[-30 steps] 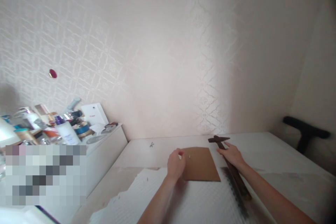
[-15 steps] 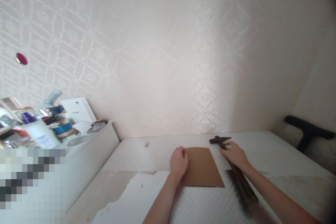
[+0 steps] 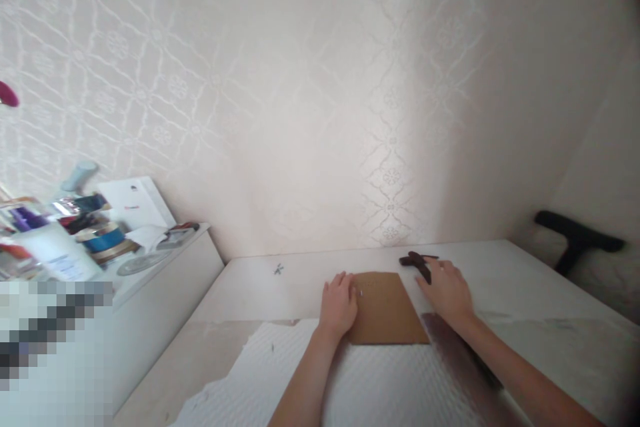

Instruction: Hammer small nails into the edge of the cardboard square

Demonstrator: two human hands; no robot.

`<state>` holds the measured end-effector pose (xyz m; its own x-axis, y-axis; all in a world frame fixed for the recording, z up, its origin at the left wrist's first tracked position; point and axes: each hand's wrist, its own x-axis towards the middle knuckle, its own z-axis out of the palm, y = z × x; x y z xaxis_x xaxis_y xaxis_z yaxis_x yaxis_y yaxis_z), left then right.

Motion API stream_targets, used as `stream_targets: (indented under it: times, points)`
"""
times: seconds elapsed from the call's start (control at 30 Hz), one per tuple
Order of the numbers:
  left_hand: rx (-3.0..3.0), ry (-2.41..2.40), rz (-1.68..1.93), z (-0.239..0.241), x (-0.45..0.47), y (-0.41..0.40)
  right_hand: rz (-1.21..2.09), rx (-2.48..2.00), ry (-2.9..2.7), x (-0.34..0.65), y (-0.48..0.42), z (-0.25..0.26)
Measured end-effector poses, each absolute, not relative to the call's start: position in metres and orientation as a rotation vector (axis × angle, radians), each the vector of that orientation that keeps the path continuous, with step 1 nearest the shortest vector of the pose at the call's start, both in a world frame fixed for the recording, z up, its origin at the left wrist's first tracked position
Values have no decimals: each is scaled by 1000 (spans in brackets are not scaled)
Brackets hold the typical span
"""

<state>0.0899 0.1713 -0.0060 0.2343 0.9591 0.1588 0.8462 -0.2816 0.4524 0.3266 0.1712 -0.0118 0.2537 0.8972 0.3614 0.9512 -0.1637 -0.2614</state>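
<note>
My left hand (image 3: 339, 305) lies on the left edge of a brown cardboard square (image 3: 387, 313), its fingers stretched out and resting flat. By the fingertips a tiny shiny bit shows on the board, too small to name. To the right of the board, my right hand (image 3: 450, 295) is wrapped around the handle of a hammer (image 3: 416, 261). The dark hammer head sticks out beyond the fingers, and the palm hides part of the handle. The lower handle is blurred under the forearm. A small heap of what look like nails (image 3: 279, 269) lies farther left.
White quilted cloth or paper (image 3: 270, 360) lies under the board on the pale tabletop (image 3: 240, 287). At left a white cabinet (image 3: 165, 320) carries bottles, a blue tape roll (image 3: 103, 238) and a white box (image 3: 137, 202). A black T-shaped object (image 3: 575, 237) stands at right.
My left hand has gone from a pinch to lying with fingers extended at the board's edge. My right hand has shifted over more of the hammer's handle. The view has turned slightly.
</note>
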Motion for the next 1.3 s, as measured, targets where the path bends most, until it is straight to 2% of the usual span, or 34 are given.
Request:
stream_targets:
  times: [0.13,0.27,0.43,0.9,1.3]
  points:
    - [2255,1659,462,-8,88,171,-208,-1703,-1976,276,156,-17]
    - [2300,1621,450,-1,85,170,-144,-1592,-2102,249,156,-32]
    - [2420,1522,459,11,83,168,-3,-1469,-2192,263,153,-28]
    - [2322,1370,335,32,80,167,139,-1535,-2381,269,136,3]
    - [2147,1519,263,32,70,172,177,-1536,-2381,268,135,8]
